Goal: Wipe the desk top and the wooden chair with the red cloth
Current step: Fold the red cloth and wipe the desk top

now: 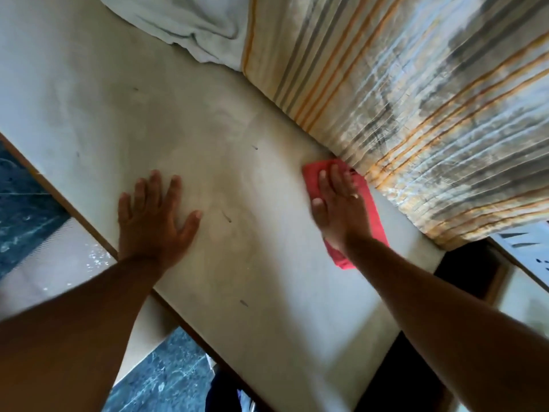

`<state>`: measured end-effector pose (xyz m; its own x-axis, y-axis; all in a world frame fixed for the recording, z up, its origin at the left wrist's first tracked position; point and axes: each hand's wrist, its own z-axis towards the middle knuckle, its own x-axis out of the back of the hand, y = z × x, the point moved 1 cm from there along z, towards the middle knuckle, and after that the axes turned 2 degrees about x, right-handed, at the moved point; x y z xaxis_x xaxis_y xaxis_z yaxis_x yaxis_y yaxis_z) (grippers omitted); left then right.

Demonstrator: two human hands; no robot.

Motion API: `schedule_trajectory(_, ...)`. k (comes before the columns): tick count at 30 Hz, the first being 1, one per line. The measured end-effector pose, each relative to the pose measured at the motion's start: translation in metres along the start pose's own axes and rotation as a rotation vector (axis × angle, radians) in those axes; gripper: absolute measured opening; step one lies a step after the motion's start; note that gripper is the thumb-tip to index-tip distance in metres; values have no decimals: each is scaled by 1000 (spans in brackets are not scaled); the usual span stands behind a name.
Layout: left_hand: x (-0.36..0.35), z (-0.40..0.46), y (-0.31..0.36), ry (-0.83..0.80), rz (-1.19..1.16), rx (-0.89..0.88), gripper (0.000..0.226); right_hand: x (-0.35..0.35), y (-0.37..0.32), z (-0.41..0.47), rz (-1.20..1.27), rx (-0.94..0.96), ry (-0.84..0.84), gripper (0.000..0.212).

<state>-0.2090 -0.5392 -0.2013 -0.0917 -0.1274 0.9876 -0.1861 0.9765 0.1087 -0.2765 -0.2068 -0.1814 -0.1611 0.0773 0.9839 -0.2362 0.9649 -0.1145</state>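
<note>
Right grip (338, 203) flat, fingers extended, pressing cloth (372, 215) onto table (252, 173), curtain (416, 114) just beyond. Left grip (154, 218) splayed, empty, on table; I judge bracing. Chair not seen.

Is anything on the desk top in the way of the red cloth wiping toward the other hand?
Nothing visible: the pale desk top is bare between the red cloth under the right hand and the flat left hand.

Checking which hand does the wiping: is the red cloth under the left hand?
No, the red cloth lies under the flat right hand beside the striped curtain, while the left hand rests on bare desk top.
</note>
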Motion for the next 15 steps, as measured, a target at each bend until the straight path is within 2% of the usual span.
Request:
schedule_trajectory(3, 5, -1, 3, -3, -17, 11, 80, -23, -43, -83, -2, 393, -67, 58)
schedule_trajectory(5, 7, -3, 5, -11, -24, 16, 81, -11, -17, -102, 23, 587, -113, 55)
schedule_trajectory(6, 8, -3, 6, -7, -25, 16, 81, -5, 3, -94, -14, 631, -71, 53)
schedule_trajectory(7, 8, -3, 6, -4, -27, 14, 81, 2, 21, -78, -31, 597, -33, 52)
schedule_trajectory(8, 8, -2, 5, -2, -29, 15, 81, 8, 38, -56, -18, 482, 24, 52)
schedule_trajectory(11, 8, 0, 3, -7, -24, 19, 81, 6, 39, -18, 125, 20, 90, 48)
schedule_trajectory(12, 8, -1, 3, -11, -23, 15, 81, -2, 30, -25, 132, -29, 106, 48)
schedule_trajectory(13, 8, -2, 3, -12, -26, 13, 81, -9, 24, -39, 150, 2, 117, 48)
schedule_trajectory(15, 9, -2, 3, -9, -33, 5, 81, -15, 27, -74, 213, 181, 89, 46)
